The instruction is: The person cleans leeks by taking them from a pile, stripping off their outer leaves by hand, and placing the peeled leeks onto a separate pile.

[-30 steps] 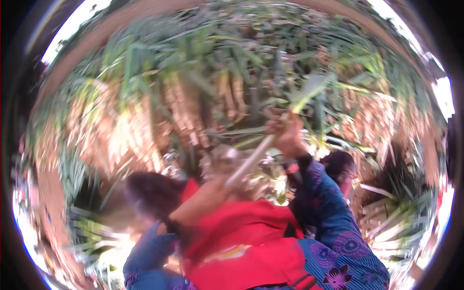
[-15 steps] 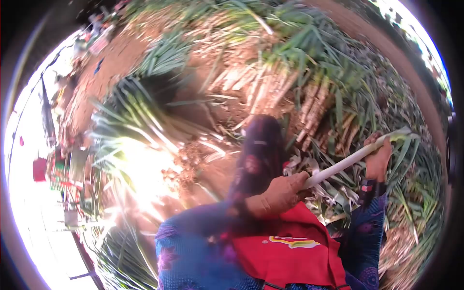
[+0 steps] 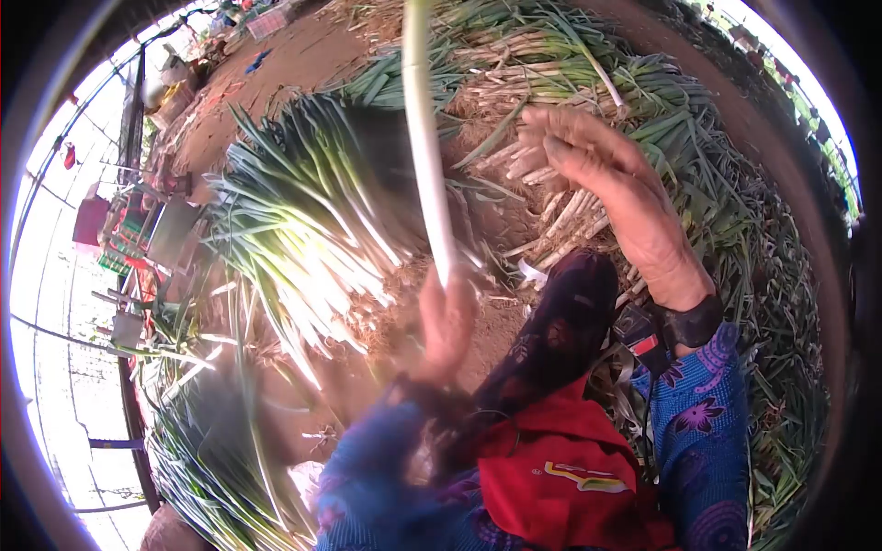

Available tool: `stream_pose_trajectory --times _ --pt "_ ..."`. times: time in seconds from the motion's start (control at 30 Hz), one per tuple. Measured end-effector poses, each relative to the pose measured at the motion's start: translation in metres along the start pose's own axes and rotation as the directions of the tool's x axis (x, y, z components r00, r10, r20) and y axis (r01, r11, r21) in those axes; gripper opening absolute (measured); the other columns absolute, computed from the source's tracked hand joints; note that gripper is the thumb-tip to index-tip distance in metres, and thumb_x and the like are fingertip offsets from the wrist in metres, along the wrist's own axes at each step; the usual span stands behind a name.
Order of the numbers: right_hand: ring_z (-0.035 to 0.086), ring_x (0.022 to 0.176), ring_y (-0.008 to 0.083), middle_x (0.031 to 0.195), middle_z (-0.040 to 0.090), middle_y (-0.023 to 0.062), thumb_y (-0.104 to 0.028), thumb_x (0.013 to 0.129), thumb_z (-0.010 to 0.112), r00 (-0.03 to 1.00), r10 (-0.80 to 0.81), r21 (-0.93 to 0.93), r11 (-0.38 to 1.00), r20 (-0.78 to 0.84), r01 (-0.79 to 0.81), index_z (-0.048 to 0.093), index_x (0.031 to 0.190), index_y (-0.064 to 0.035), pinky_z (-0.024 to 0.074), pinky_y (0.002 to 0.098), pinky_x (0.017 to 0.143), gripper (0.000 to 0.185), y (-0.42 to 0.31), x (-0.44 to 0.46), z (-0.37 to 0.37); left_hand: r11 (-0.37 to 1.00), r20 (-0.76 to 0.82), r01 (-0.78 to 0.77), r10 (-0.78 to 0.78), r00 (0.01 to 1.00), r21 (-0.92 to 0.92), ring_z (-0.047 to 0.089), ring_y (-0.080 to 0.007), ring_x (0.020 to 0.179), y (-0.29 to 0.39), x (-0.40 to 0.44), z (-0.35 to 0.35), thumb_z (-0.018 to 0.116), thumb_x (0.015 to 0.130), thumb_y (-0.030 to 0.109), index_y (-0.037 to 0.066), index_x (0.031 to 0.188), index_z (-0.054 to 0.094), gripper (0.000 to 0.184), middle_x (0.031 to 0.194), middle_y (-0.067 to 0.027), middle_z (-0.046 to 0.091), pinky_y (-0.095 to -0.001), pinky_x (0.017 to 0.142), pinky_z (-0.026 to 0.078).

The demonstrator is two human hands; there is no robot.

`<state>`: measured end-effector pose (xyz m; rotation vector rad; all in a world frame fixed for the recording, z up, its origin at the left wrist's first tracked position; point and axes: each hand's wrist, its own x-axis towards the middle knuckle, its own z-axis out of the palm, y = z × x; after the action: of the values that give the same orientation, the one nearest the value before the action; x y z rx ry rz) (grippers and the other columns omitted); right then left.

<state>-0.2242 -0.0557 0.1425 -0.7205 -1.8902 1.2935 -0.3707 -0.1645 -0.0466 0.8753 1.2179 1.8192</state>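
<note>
– Since the earlier frame, the leek stalk (image 3: 425, 156) has swung from the right to the upper centre, its top running out of frame. Which hand bears it?

– The left hand (image 3: 447, 317), blurred at centre, grasps its lower white end. The right hand (image 3: 597, 156), upper right of centre, is released and empty, apart from the stalk.

– What makes for sound handling here?

– Probably a firm but unbruising hold near the base, with the long upper part kept clear of the piled leeks (image 3: 303, 197), left of centre.
</note>
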Motion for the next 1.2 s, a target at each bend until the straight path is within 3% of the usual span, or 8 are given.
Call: stream_pose_trajectory --times 0.1,0.2,0.33,0.63,0.7,0.73,0.83,1.2 --pt "0.06 0.096 0.0148 0.106 0.063 0.0045 -0.036 0.094 0.052 0.993 0.115 0.07 0.991 -0.024 -0.113 0.058 0.123 -0.0059 0.0444 0.0282 0.08 0.042 0.012 -0.017 -0.008 0.993 -0.236 0.107 -0.114 0.965 -0.042 0.036 -0.0061 0.043 -0.024 0.039 -0.045 0.046 0.095 0.053 0.01 0.09 0.048 0.044 0.06 0.0036 0.04 -0.0233 0.035 0.03" --pt "0.061 0.089 0.0132 0.099 0.064 0.0036 -0.031 0.096 0.05 0.963 0.241 0.198 0.957 -0.123 -0.214 0.059 0.119 -0.0056 0.0455 0.0256 0.074 0.035 0.038 -0.047 -0.039 0.958 -0.447 0.26 -0.287 0.847 -0.123 0.061 -0.0201 0.077 -0.092 0.081 -0.123 0.051 0.091 0.055 0.007 0.115 0.049 0.054 0.089 -0.0084 0.057 -0.0356 0.064 0.051" --pt "0.061 0.08 0.013 0.093 0.062 0.0015 -0.029 0.098 0.049 0.842 0.401 0.381 0.887 -0.362 -0.259 0.059 0.116 -0.0041 0.0469 0.0245 0.072 0.032 0.072 -0.117 -0.091 0.732 -0.719 0.605 -0.234 0.655 0.313 0.049 -0.0269 0.116 -0.189 0.079 -0.19 0.064 0.085 0.036 0.006 0.136 0.037 0.065 0.126 -0.0143 0.049 -0.0448 0.093 0.043" --pt "0.059 0.084 0.0123 0.088 0.061 0.0009 -0.018 0.092 0.055 0.486 0.635 0.712 0.701 -0.6 -0.038 0.06 0.114 -0.0046 0.0486 0.026 0.071 0.026 0.223 -0.34 -0.175 0.987 0.148 0.129 -0.141 0.979 0.091 0.053 -0.0097 0.068 -0.103 0.119 0.03 0.061 0.089 0.018 0.004 0.105 0.059 0.021 0.088 -0.0038 0.061 -0.0244 0.061 0.043" --pt "0.058 0.087 0.0114 0.094 0.062 0.0045 -0.015 0.094 0.05 0.629 0.248 -0.036 0.914 -0.737 -0.403 0.058 0.117 -0.0023 0.048 0.0263 0.076 0.028 0.202 -0.367 -0.136 0.988 0.366 0.157 -0.141 0.92 -0.014 0.061 -0.0156 0.086 -0.045 0.105 0.107 0.058 0.092 0.018 0.005 0.109 0.058 0.021 0.099 -0.0069 0.063 -0.0291 0.071 0.05" --pt "0.058 0.089 0.0122 0.099 0.062 0.0059 -0.017 0.096 0.045 0.587 0.381 0.204 0.916 -0.714 -0.346 0.056 0.12 -0.0023 0.0483 0.0272 0.078 0.03 0.223 -0.39 -0.134 0.976 0.458 0.215 -0.176 0.871 -0.034 0.064 -0.0189 0.095 -0.019 0.098 0.143 0.057 0.093 0.019 0.005 0.111 0.058 0.022 0.103 -0.0076 0.064 -0.0324 0.076 0.052" --pt "0.062 0.079 0.0182 0.086 0.062 0.0033 -0.024 0.093 0.053 0.314 0.771 0.822 0.567 -0.553 0.056 0.059 0.112 -0.0074 0.0512 0.0358 0.07 0.026 0.257 -0.427 -0.114 0.986 0.58 0.164 -0.139 0.803 0.01 0.062 -0.0203 0.101 -0.011 0.083 0.232 0.055 0.094 0.02 0.006 0.119 0.056 0.029 0.106 -0.0069 0.063 -0.0334 0.079 0.049" --pt "0.063 0.069 0.0192 0.084 0.065 0.0073 -0.024 0.089 0.059 0.051 0.938 0.939 0.341 -0.343 0.049 0.063 0.103 -0.0074 0.0521 0.0303 0.063 0.022 0.288 -0.408 -0.091 0.863 0.569 0.491 -0.466 0.678 0.121 0.065 -0.016 0.084 -0.157 0.046 0.381 0.061 0.089 0.012 0.006 0.109 0.056 0.022 0.092 -0.0041 0.063 -0.0245 0.061 0.05"
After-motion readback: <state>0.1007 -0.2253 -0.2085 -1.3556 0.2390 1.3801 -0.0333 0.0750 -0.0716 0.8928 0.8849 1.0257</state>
